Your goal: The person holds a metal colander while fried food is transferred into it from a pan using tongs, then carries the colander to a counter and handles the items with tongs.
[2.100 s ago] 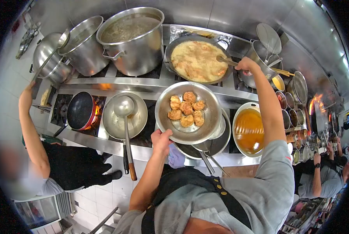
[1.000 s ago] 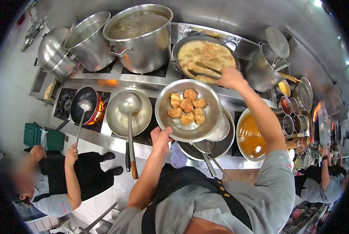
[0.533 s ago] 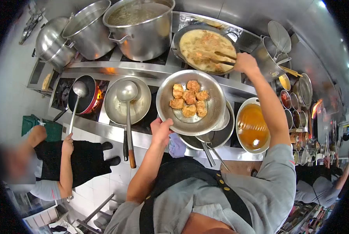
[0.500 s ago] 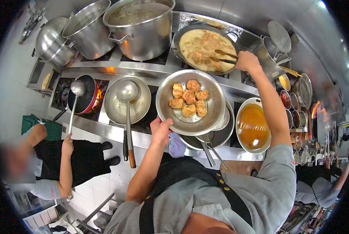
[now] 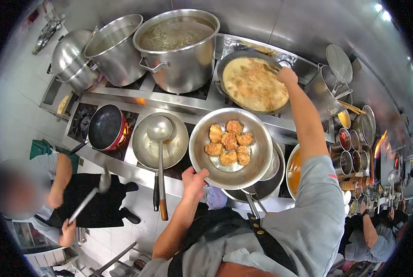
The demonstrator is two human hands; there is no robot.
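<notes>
My left hand (image 5: 195,182) grips the near-left rim of a steel perforated bowl (image 5: 257,157). Several browned fried pieces (image 5: 228,141) lie in that bowl, which is held above a dark pan (image 5: 280,184) with a strainer. At the far right edge of the frying wok (image 5: 220,69), my right hand (image 5: 287,76) is closed round dark tongs (image 5: 272,69). The tongs' tips reach toward the foamy oil (image 5: 252,83), where browned pieces show through the bubbles.
Large stockpots (image 5: 178,74) stand behind at left. A wok with a ladle (image 5: 159,128) and a red-rimmed pan (image 5: 106,127) over flame sit on the front burners. A co-worker (image 5: 91,198) holds another ladle at left. An oil pan (image 5: 293,175) and sauce containers (image 5: 344,138) are at right.
My right hand and the tongs have shifted to the wok's far right side. The co-worker's ladle has left the red-rimmed pan. My left hand still holds the bowl, with the pieces in it.
</notes>
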